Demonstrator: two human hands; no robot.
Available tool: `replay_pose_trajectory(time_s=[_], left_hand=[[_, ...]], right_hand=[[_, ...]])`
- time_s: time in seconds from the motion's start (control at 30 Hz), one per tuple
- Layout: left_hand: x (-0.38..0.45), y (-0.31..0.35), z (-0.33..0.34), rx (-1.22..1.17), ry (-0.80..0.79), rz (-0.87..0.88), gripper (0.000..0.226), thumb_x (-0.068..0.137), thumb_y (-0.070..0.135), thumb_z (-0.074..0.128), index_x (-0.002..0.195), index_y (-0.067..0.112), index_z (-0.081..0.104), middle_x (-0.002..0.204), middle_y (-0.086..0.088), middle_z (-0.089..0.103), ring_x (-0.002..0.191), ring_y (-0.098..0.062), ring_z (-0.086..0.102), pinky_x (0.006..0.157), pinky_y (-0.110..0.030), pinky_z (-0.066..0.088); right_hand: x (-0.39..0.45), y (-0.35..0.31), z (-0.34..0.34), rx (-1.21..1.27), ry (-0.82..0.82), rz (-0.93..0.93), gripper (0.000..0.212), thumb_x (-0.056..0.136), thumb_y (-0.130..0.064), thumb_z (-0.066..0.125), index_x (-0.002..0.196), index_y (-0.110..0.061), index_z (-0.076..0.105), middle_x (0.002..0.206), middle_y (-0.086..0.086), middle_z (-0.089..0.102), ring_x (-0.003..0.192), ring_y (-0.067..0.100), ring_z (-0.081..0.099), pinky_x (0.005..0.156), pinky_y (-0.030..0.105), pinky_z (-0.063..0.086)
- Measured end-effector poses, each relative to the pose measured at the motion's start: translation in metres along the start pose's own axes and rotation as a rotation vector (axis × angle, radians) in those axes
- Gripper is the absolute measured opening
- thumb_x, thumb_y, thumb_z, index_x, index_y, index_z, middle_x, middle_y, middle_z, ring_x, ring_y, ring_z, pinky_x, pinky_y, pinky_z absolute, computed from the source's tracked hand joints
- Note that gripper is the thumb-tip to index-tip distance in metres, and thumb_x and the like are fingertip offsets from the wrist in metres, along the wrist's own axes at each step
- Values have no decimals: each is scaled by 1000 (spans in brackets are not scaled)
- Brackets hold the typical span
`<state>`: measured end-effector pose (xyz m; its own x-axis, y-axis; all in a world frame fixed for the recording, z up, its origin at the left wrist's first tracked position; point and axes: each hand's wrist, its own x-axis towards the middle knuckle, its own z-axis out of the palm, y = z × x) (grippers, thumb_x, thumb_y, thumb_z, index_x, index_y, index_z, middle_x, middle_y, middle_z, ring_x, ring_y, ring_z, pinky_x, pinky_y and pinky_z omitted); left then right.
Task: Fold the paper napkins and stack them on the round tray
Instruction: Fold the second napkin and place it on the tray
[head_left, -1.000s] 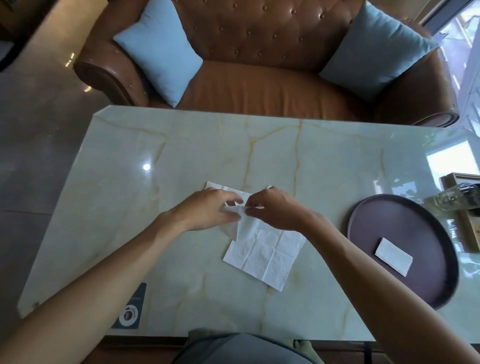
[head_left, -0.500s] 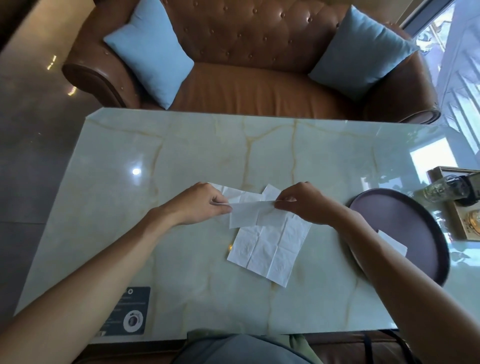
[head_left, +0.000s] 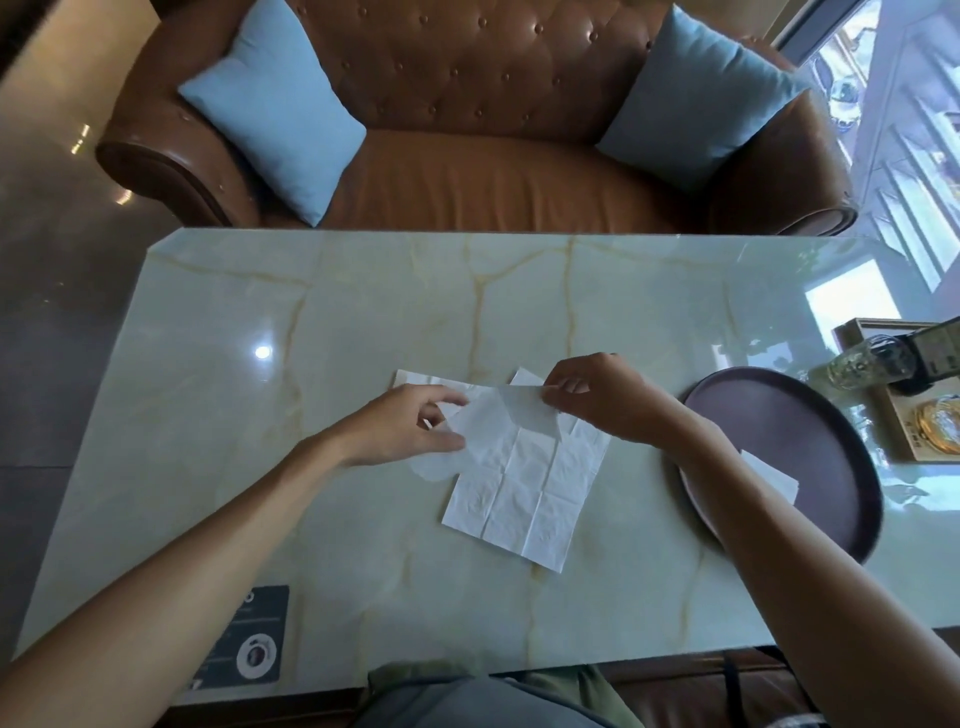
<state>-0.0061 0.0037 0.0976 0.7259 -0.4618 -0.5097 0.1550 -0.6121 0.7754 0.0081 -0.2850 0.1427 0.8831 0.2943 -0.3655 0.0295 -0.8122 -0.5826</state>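
head | napkin (head_left: 524, 488) long axis toward viewer | both hands grip far edge

Both forearms were bare to the frame's edge, with no sleeves, watch or rings visible. The left hand (head_left: 400, 426) and right hand (head_left: 602, 397) were ungloved. Grey and olive-green clothing (head_left: 483, 699) showed at the bottom.
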Motion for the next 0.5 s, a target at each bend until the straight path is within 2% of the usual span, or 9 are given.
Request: replay_pose_trajectory(time_s=[0.03,0.07,0.13,0.17,0.23,0.33,0.4,0.47,0.5], left_hand=[[3,6,6,-46,-7,-5,43,85,44,77,126,43,63,95,8,67,80,-5,64,82,-22,49],[11,9,13,-49,6,2,40,87,43,75,125,42,64,93,5,68,76,-4,62,78,-19,48],[22,20,28,-16,46,56,15,94,38,68,106,30,71,86,0,68,67,-3,58,69,-22,46],[28,23,34,-6,83,65,16,97,35,63,95,21,70,78,0,65,62,-3,54,66,-26,44],[37,32,49,-27,125,52,28,100,29,57,79,12,62,62,13,51,55,-2,43,61,-27,36],[46,45,65,-85,155,54,42,102,22,54,63,19,42,50,18,37,48,-1,34,53,-23,26],[50,51,70,-141,149,70,33,102,23,55,70,17,55,57,19,48,55,1,42,59,-23,34],[51,59,72,-260,106,81,20,102,21,54,95,15,72,80,7,72,72,-6,62,70,-27,48],[51,63,73,-323,92,76,21,103,18,54,107,16,74,94,-1,77,82,-9,69,73,-27,53]], right_hand=[[-1,-2,-2,-5,-6,-39,12,95,-32,68,89,-24,74,80,-12,71,78,15,70,79,37,59],[-3,-5,-5,-15,-11,-77,12,95,-30,67,90,-22,74,79,-11,70,78,13,69,80,35,58],[-5,-7,-12,-52,-2,-120,11,96,-28,66,91,-21,73,78,-11,69,80,13,68,81,35,57],[-6,-8,-16,-81,4,-137,12,96,-28,64,90,-22,73,78,-11,69,80,14,68,82,37,57],[-8,-7,-22,-148,-8,-162,13,95,-32,62,90,-24,71,78,-12,68,81,15,69,80,40,57],[-16,-4,-27,-154,-123,-151,22,90,-49,62,90,-29,72,82,-16,71,83,6,70,80,33,57],[-23,3,-34,-28,-136,-123,26,91,-52,65,93,-28,76,88,-13,75,86,3,70,82,27,56],[-25,18,-42,42,33,-103,24,94,-44,66,105,-25,75,105,-10,75,98,7,69,92,31,54],[-24,26,-45,-7,92,-90,27,94,-41,67,115,-24,72,117,-8,71,109,10,66,100,31,50]])
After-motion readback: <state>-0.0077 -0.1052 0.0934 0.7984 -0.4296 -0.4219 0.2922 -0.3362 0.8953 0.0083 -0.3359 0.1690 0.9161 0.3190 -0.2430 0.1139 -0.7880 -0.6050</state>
